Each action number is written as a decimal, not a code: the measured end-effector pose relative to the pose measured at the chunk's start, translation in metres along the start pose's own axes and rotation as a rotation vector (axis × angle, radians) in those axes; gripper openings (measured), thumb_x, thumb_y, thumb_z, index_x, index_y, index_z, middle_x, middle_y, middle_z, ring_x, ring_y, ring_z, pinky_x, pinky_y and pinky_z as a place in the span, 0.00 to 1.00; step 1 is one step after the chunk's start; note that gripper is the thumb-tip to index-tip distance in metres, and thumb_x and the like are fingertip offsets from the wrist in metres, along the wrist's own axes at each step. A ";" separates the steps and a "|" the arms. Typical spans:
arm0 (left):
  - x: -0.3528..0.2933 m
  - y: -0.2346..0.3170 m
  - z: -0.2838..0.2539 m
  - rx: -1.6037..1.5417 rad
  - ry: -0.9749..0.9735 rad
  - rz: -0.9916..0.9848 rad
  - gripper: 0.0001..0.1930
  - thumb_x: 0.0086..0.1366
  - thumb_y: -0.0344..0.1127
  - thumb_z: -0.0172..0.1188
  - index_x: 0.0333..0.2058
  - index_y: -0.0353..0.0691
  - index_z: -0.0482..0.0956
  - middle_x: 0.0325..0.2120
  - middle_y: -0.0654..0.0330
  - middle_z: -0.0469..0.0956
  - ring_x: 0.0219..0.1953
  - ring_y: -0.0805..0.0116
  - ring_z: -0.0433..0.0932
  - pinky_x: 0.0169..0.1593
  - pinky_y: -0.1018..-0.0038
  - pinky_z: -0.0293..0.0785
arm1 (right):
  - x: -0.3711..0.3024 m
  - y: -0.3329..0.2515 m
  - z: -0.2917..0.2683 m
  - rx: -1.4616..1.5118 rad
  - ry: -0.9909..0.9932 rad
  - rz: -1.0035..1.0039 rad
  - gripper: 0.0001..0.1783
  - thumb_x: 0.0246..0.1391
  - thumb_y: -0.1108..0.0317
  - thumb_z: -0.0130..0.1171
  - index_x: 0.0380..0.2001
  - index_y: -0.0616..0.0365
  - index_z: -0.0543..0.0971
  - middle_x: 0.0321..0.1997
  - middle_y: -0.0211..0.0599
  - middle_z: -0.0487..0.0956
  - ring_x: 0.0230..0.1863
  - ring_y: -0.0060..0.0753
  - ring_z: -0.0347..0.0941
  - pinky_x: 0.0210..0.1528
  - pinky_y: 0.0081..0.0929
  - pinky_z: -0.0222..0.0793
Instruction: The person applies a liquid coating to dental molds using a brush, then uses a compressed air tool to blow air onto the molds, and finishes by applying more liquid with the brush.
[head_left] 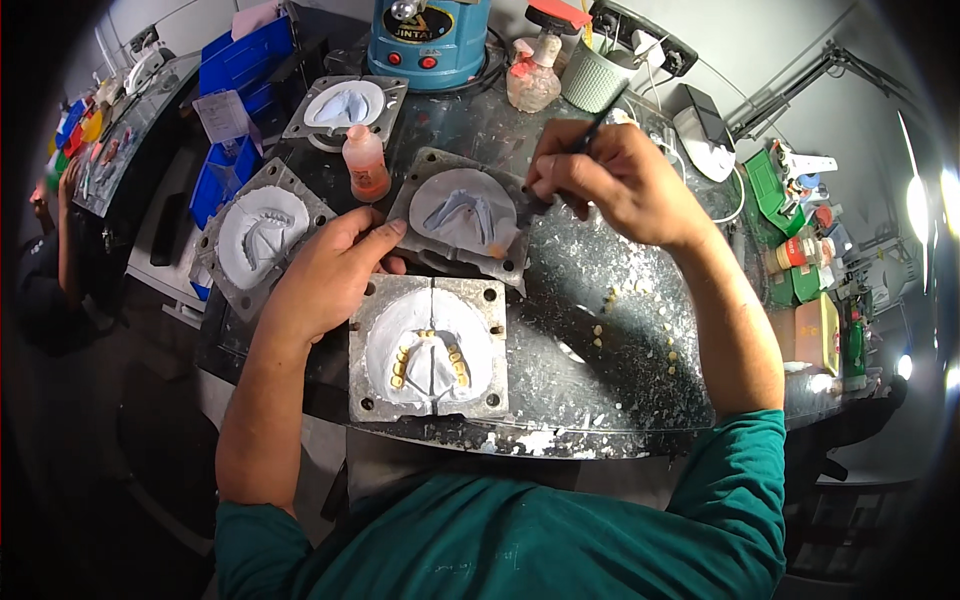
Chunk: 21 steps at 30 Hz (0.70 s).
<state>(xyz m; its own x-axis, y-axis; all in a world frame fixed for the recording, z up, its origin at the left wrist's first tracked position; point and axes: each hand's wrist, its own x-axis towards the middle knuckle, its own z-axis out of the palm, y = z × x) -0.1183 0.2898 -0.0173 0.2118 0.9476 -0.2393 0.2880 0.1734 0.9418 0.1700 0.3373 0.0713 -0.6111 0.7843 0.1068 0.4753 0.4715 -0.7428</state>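
My left hand (325,265) grips the left corner of a grey metal dental flask half (415,205), thumb on top and fingers at its side. White plaster fills this half, with a bluish arch-shaped hollow (460,215) in its middle. My right hand (615,180) is closed round a thin dark-handled tool (603,118), just right of the same flask. Its working tip is hidden by my fingers. Nearest me lies another flask half (360,385), whose white plaster holds a row of yellowish artificial teeth (398,375).
More plaster-filled flask halves (235,290) (395,95) lie left and behind. A pink liquid bottle (367,165) stands beside my left hand. Behind are a blue machine (430,50), a glass bottle (535,80) and a pale holder (595,75). Loose tooth-like bits (598,335) and white crumbs dot the bench.
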 end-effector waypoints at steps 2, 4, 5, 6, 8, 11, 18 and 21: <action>0.001 0.003 0.001 0.030 -0.017 0.018 0.19 0.74 0.48 0.56 0.37 0.32 0.76 0.28 0.57 0.81 0.33 0.74 0.78 0.38 0.74 0.72 | -0.001 0.005 -0.004 -0.017 0.062 0.010 0.13 0.68 0.64 0.53 0.38 0.65 0.80 0.31 0.32 0.83 0.29 0.19 0.77 0.32 0.21 0.73; 0.004 0.000 0.000 0.022 -0.035 0.031 0.17 0.73 0.47 0.57 0.39 0.34 0.77 0.29 0.60 0.79 0.33 0.76 0.76 0.39 0.77 0.71 | -0.005 0.008 -0.004 0.000 0.100 0.025 0.14 0.70 0.64 0.52 0.38 0.66 0.80 0.33 0.32 0.83 0.29 0.17 0.75 0.31 0.20 0.72; 0.004 -0.002 0.000 0.012 -0.052 0.042 0.16 0.73 0.46 0.58 0.40 0.36 0.77 0.30 0.64 0.78 0.34 0.78 0.74 0.39 0.79 0.70 | -0.006 0.008 -0.005 -0.001 0.101 0.023 0.14 0.70 0.64 0.52 0.38 0.66 0.80 0.33 0.32 0.83 0.29 0.17 0.75 0.31 0.20 0.72; 0.005 -0.002 0.000 0.012 -0.052 0.044 0.16 0.73 0.46 0.58 0.40 0.36 0.77 0.30 0.64 0.78 0.34 0.78 0.74 0.39 0.79 0.70 | -0.007 0.009 -0.007 0.025 0.050 0.012 0.14 0.70 0.64 0.52 0.38 0.66 0.80 0.32 0.32 0.83 0.29 0.18 0.75 0.32 0.20 0.72; 0.005 -0.004 0.002 -0.067 -0.056 0.051 0.15 0.73 0.45 0.59 0.40 0.37 0.76 0.32 0.64 0.77 0.36 0.78 0.75 0.41 0.78 0.71 | -0.009 0.007 -0.009 -0.099 0.078 -0.004 0.13 0.69 0.66 0.52 0.38 0.66 0.80 0.31 0.33 0.82 0.30 0.19 0.76 0.34 0.21 0.73; 0.004 -0.004 0.002 -0.104 -0.050 0.027 0.14 0.73 0.44 0.60 0.41 0.37 0.76 0.34 0.64 0.76 0.37 0.78 0.75 0.42 0.78 0.71 | -0.010 0.007 -0.011 -0.002 0.034 0.044 0.13 0.69 0.66 0.53 0.39 0.66 0.80 0.32 0.33 0.83 0.31 0.19 0.76 0.34 0.21 0.73; 0.007 -0.008 0.001 -0.184 -0.077 0.034 0.13 0.73 0.44 0.60 0.42 0.38 0.76 0.34 0.66 0.76 0.37 0.78 0.75 0.42 0.79 0.72 | -0.010 0.016 -0.009 0.033 0.163 0.004 0.13 0.67 0.64 0.55 0.34 0.63 0.81 0.28 0.31 0.82 0.25 0.20 0.77 0.30 0.22 0.72; 0.007 -0.009 0.001 -0.157 -0.074 0.053 0.13 0.72 0.43 0.60 0.42 0.38 0.76 0.34 0.66 0.76 0.37 0.78 0.75 0.43 0.79 0.72 | -0.006 0.025 -0.006 -0.027 0.167 -0.002 0.12 0.67 0.63 0.56 0.38 0.61 0.82 0.26 0.29 0.82 0.24 0.20 0.76 0.29 0.23 0.71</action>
<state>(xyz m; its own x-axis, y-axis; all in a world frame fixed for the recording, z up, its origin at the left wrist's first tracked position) -0.1186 0.2950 -0.0274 0.2929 0.9351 -0.1998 0.1265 0.1692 0.9774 0.1891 0.3471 0.0567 -0.4995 0.8383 0.2185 0.4920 0.4821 -0.7249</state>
